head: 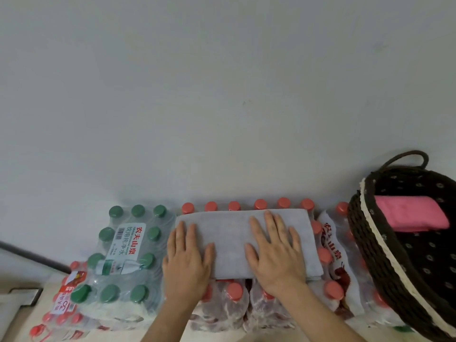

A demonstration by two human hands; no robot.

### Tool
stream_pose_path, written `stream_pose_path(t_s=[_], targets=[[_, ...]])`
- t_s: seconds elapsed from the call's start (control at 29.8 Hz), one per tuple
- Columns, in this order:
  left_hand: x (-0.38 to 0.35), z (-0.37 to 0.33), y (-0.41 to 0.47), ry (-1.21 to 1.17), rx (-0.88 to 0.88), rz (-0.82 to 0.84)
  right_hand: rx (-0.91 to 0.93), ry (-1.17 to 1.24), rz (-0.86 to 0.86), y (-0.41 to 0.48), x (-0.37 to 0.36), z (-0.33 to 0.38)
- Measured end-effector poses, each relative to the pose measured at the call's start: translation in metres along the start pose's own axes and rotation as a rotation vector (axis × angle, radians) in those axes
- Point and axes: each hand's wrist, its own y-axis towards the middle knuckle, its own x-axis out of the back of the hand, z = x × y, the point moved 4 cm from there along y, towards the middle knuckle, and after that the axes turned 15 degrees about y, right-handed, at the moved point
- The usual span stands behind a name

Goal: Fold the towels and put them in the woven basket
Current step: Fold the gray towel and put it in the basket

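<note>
Your forearms come in from the bottom edge, and both hands are lying flat on the grey towel (229, 233). Your left hand (187, 260) is palm down with the fingers straight, covering the towel's left end and hanging a bit over that edge. Your right hand (276, 253) is also flat, fingers spread and pointing toward the wall (222, 95), pressing on the right half of the towel. Neither hand is gripping anything, they're just laid on the cloth.

The grey towel is folded into a neat rectangle, and you can see stacked layers at its near right corner. It sits right on top of a shrink-wrapped pack of red-capped bottles (234, 291).

The woven basket (362, 225) is off to your right, apart from the grey towel, with a strip of bottle-pack label between them. It's dark brown with a cream trim and a loop handle, and a folded pink towel (409, 213) lies inside. A pack of green-capped bottles (123, 243) sits just beside your left hand.
</note>
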Motion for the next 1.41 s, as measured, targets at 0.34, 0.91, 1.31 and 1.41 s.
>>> stream_pose_path(t_s=[0.34,0.91,1.31,1.41], targets=[[0.024,0.037,0.018,-0.608,0.345,0.146,0.012,-0.013,0.006,0.004,-0.002,0.011],[0.064,0.147,0.028,-0.908,0.379,-0.074,0.284,0.081,0.142,0.009,-0.081,0.187],[0.105,0.035,0.022,-0.772,-0.089,0.072,-0.735,1.914,0.486,0.028,0.000,0.154],[0.089,-0.009,0.003,-0.481,-0.367,0.092,-0.831,1.839,0.334,0.029,0.011,0.120]])
